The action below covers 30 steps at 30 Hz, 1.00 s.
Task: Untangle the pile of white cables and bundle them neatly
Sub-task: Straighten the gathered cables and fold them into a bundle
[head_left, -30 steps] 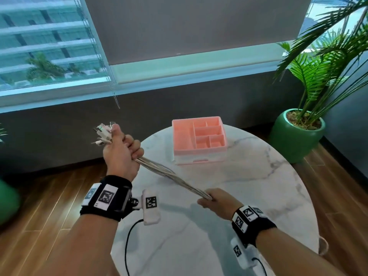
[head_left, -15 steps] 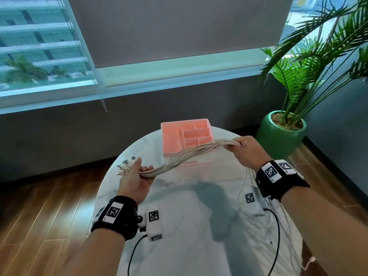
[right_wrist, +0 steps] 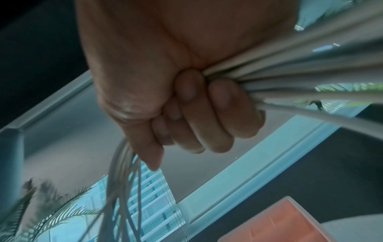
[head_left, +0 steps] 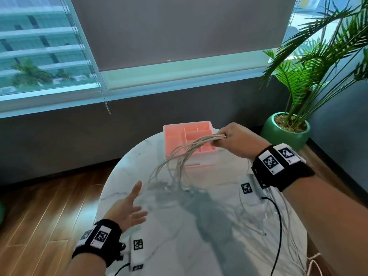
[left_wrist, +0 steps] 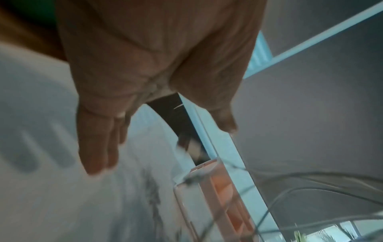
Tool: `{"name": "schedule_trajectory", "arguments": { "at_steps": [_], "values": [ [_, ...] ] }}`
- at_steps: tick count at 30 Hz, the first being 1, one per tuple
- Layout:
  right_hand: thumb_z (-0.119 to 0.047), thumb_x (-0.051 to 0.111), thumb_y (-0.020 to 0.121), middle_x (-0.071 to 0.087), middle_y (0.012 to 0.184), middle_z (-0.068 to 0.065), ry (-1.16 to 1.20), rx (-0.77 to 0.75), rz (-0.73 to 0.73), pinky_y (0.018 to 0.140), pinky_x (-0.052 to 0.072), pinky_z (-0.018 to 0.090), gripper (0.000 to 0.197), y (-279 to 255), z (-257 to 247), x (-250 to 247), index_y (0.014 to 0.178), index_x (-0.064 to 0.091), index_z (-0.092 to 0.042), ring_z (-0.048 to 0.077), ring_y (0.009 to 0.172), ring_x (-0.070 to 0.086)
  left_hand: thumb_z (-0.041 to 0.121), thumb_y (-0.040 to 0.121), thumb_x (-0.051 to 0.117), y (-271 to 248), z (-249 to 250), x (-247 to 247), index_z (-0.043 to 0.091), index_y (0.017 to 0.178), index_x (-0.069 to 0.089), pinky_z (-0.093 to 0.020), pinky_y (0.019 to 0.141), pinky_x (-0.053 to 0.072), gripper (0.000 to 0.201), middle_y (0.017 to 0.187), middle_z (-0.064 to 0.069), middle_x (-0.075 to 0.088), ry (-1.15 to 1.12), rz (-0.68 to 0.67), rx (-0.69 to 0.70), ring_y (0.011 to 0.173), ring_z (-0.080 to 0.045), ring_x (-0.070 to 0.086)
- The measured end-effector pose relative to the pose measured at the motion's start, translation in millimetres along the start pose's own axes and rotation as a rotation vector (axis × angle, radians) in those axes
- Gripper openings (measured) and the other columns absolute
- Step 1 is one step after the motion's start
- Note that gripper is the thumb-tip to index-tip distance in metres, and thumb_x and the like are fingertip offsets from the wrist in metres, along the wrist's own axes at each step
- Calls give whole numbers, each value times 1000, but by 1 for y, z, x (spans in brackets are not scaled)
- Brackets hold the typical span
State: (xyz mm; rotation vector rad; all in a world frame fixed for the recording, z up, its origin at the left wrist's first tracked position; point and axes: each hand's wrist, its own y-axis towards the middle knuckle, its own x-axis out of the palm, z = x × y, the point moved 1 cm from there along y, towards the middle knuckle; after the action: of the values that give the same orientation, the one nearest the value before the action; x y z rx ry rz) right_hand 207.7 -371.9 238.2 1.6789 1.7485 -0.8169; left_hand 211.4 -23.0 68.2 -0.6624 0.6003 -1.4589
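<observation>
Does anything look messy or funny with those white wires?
Yes. The white cables splay apart below the right hand gripping them, loose ends lying scattered on the marble table. The left hand holds nothing.

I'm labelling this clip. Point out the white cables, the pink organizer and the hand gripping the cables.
white cables (head_left: 191,145): head view, strands fanning down from the grip.
pink organizer (head_left: 173,136): head view, its left compartment floor.
right hand (head_left: 237,142): head view, back of the hand.
</observation>
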Motion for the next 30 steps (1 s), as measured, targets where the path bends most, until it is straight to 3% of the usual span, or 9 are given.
{"name": "schedule_trajectory", "arguments": {
  "at_steps": [4, 6, 9, 12, 15, 17, 19, 25, 30],
  "values": [
    [-37, 66, 91, 51, 49, -6, -166, -22, -38, 50, 39, 24, 33, 3, -27, -7, 67, 70, -14, 7, 44, 43, 80, 59, 77, -24, 43, 9, 10, 147, 45, -47, 98, 53, 117, 121, -3, 65, 116, 232, 560, 114, -25, 65],
    [-37, 65, 90, 57, 53, -4, -252, -52, -66, 55, 42, 27, 31, 5, -43, -2, 67, 71, -16, 10, 50, 49, 63, 75, 77, -55, 75, 41, 14, 144, 49, -36, 99, 55, 89, 131, -3, 65, 145, -2, 849, 118, -15, 65],
    [-34, 64, 87, 61, 57, -2, -288, -116, -100, 59, 45, 30, 27, 7, -68, 7, 65, 69, -19, 12, 56, 55, 29, 77, 89, -90, 107, 101, 16, 134, 54, -23, 90, 55, 67, 124, -5, 69, 236, -366, 1010, 113, -9, 68],
    [-30, 64, 84, 60, 52, -4, -248, -153, -98, 56, 45, 30, 27, 9, -82, 1, 60, 67, -18, 9, 49, 52, 15, 85, 82, -92, 110, 133, 17, 106, 67, -34, 80, 58, 26, 88, -5, 75, 366, -375, 1113, 80, -16, 72],
    [-33, 69, 86, 52, 50, -5, -188, -142, -52, 54, 40, 28, 30, 10, -77, -19, 61, 66, -17, 7, 47, 44, 28, 90, 72, -74, 93, 133, 28, 70, 61, -45, 61, 56, 22, 53, -2, 57, 321, -412, 1001, 45, -23, 55],
    [-33, 71, 85, 51, 51, -5, -164, -130, -51, 56, 39, 29, 28, 9, -71, -28, 64, 68, -15, 8, 49, 44, 35, 92, 69, -64, 78, 129, 27, 59, 51, -30, 44, 43, 38, 48, 4, 40, 284, -438, 883, 39, -16, 36],
    [-33, 72, 85, 52, 52, -5, -165, -129, -69, 54, 39, 26, 27, 8, -67, -32, 66, 70, -14, 8, 50, 44, 37, 93, 70, -58, 66, 123, 26, 59, 45, -23, 42, 30, 43, 50, 3, 33, 284, -477, 818, 41, -14, 28],
    [-34, 72, 85, 41, 40, -11, -50, -117, 225, 40, 27, 17, 31, 25, -58, -80, 63, 63, -14, 3, 36, 33, 54, 85, 68, -53, 41, 99, 22, 56, 39, -30, 49, 35, 52, 50, -2, 30, 348, -547, 664, 40, -16, 33],
    [-27, 67, 85, 39, 51, 1, -121, -146, 433, 48, 28, 27, 36, 50, -48, -89, 58, 51, -10, 15, 48, 34, 52, 88, 67, -62, 46, 96, 21, 58, 40, -22, 41, 28, 51, 50, 2, 24, 140, -641, 528, 37, -10, 24]
  ]
}}
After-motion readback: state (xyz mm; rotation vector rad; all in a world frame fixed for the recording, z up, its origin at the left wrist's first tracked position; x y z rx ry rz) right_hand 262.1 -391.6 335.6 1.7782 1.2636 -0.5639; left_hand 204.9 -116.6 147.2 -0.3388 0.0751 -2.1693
